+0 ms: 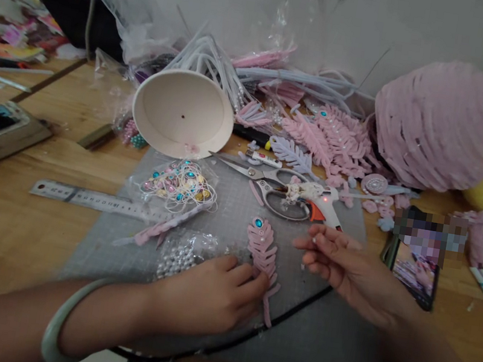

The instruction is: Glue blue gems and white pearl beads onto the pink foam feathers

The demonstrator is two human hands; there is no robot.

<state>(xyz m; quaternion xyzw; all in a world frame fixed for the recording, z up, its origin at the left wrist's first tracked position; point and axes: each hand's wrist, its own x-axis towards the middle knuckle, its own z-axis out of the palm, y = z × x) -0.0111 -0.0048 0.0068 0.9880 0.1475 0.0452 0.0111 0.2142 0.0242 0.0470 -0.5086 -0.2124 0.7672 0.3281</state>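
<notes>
A pink foam feather (pixel 263 254) with a blue gem at its tip and a row of small pearls lies on the grey cutting mat (pixel 322 334). My left hand (pixel 212 292), a pale green bangle on the wrist, rests curled on the mat with its fingers pressing the feather's lower end. My right hand (pixel 332 258) hovers just right of the feather, fingertips pinched together on something too small to make out. A bag of pearls (pixel 181 254) lies beside my left hand.
Scissors (pixel 268 185) and a white glue gun (pixel 322 205) lie at the mat's far side. A tipped cream bowl (pixel 183 112), a bag of gems (pixel 180 187), a steel ruler (pixel 83 197), a phone (pixel 415 267), more pink feathers (pixel 322 135) and a pink ball (pixel 443 124) surround the mat. A black cable (pixel 289 311) crosses it.
</notes>
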